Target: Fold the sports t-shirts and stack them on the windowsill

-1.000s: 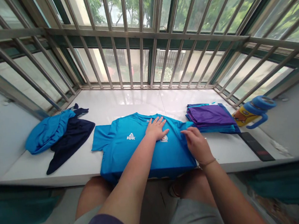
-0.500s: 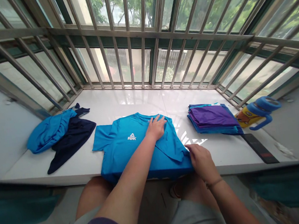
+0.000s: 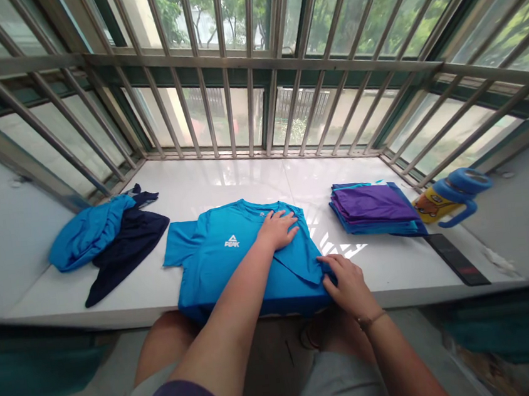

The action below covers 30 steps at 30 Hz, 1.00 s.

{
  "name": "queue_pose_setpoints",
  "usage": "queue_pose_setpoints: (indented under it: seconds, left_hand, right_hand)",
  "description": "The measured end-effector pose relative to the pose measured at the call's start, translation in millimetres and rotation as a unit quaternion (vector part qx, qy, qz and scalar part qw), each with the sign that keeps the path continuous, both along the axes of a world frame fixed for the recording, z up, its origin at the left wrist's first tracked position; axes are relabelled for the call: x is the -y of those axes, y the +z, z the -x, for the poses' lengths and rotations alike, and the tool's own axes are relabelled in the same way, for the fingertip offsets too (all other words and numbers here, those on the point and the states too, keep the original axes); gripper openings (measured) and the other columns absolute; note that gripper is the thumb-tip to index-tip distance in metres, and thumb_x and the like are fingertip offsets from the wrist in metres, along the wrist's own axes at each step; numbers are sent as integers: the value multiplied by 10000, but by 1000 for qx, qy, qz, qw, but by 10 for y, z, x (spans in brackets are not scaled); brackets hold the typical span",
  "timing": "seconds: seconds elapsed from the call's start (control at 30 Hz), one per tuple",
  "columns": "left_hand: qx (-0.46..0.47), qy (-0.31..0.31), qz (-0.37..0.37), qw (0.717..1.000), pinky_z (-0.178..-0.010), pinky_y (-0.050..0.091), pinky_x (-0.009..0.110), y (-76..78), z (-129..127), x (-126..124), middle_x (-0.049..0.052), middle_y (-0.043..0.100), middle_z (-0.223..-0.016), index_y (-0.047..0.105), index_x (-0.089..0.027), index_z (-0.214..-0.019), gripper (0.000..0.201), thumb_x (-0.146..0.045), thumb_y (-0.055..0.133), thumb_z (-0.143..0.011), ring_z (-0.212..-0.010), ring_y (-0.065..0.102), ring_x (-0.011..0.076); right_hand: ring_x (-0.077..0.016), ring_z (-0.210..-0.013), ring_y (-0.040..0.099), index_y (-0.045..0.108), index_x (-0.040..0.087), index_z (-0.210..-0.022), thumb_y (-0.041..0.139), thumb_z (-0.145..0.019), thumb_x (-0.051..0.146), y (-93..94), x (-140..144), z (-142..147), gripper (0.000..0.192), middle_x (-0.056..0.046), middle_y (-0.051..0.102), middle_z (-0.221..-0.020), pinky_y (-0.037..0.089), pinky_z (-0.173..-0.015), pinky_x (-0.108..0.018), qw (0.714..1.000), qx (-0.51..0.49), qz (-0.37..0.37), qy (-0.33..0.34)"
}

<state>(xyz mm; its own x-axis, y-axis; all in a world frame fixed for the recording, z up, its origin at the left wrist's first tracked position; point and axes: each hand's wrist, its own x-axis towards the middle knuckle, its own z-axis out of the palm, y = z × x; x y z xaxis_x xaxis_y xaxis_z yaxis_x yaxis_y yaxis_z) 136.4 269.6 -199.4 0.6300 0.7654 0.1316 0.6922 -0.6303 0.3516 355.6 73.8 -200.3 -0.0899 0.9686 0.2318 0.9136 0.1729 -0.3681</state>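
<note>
Your left hand (image 3: pixel 280 229) lies flat and open, fingers spread, on the upper chest of a bright blue T-shirt (image 3: pixel 227 271) spread face-up at the near edge of a white tiled sill (image 3: pixel 225 180), pinning the cloth so it cannot slide. Your right hand (image 3: pixel 346 281), fingers curled, grips the shirt's right side, which lies turned inward over the body. A loose heap of blue and navy clothes (image 3: pixel 108 236) lies to the left; a folded purple and blue stack (image 3: pixel 373 210) sits right, beside a bottle (image 3: pixel 448 197).
</note>
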Motion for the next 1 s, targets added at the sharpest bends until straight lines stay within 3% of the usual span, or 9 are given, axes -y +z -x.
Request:
queue_pose_setpoints:
  seconds: [0.13,0.3,0.53,0.67,0.8,1.0]
  left_hand:
    - [-11,7,12,1000,-1391,221,627,4,4,-28,21,459,-1786,599,-376,-1603,572,-615,490,-1096,-1661,383,306]
    - [-13,9,30,999,-1399,217,599,28,7,-49,14,442,-1795,590,-386,-1615,614,-669,483,-1082,-1669,376,299]
    - [-12,16,33,999,-1402,213,593,48,2,-44,14,451,-1791,598,-372,-1602,605,-651,515,-1072,-1667,379,297]
    - [0,20,36,999,-1408,207,582,47,0,-38,40,482,-1771,611,-318,-1571,585,-612,547,-1070,-1662,389,284]
    - [22,32,27,999,-1404,240,553,33,8,-37,67,530,-1734,648,-288,-1484,529,-572,629,-1040,-1629,437,287]
    - [63,63,-3,996,-1308,421,474,-1,40,-44,96,668,-1559,728,-254,-1109,271,-494,756,-988,-1483,575,302]
  right_hand:
    - [-302,-1048,710,742,232,-1102,511,-1082,407,-59,-32,-109,291,-122,763,-1114,522,-916,-428,998,-26,-14,-62]
    - [-304,-944,686,713,226,-1034,455,-1092,422,-144,-18,-207,329,-132,749,-1030,508,-861,-436,987,-52,-43,-147]
    - [-322,-1026,662,717,247,-1010,450,-1113,487,-164,155,-111,373,-122,771,-1045,460,-949,-463,990,-33,-73,-114]
    - [-311,-1067,680,720,240,-1147,499,-1096,518,-144,197,-115,359,-119,774,-1136,464,-978,-459,991,-51,-78,-91]
    - [-327,-1141,680,716,254,-1278,580,-1050,557,-152,163,-141,403,-117,768,-1248,471,-1008,-477,994,-35,-57,-90]
    - [-329,-1014,675,749,248,-1049,529,-1053,449,-188,68,-211,298,-119,772,-1049,504,-911,-466,991,-31,-40,-122]
